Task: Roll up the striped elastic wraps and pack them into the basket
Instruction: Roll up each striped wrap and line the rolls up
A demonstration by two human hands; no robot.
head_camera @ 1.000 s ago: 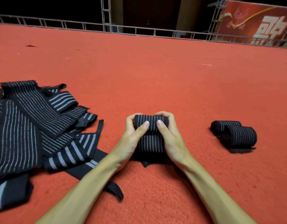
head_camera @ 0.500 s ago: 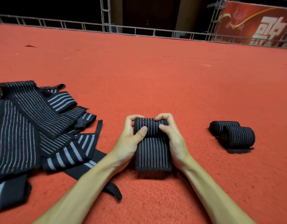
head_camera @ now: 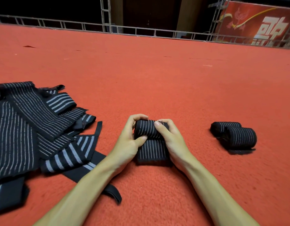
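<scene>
A black elastic wrap with thin white stripes point(head_camera: 149, 132) lies on the red carpet in front of me, its far part rolled into a cylinder and a short flat tail point(head_camera: 151, 151) pointing toward me. My left hand point(head_camera: 130, 141) grips the roll's left end, thumb on the near side. My right hand point(head_camera: 171, 137) grips the right end with curled fingers over the top. Two finished rolls point(head_camera: 235, 136) lie side by side to the right. No basket is in view.
A loose heap of unrolled striped wraps point(head_camera: 31, 126) covers the carpet at the left, with a plain black strap point(head_camera: 108, 191) trailing under my left forearm. A metal railing point(head_camera: 141, 31) and a red banner point(head_camera: 258, 23) bound the far edge.
The flat tail showed longer half a second ago and is shorter now as both hands turn the roll toward me. The roll has grown thicker.
</scene>
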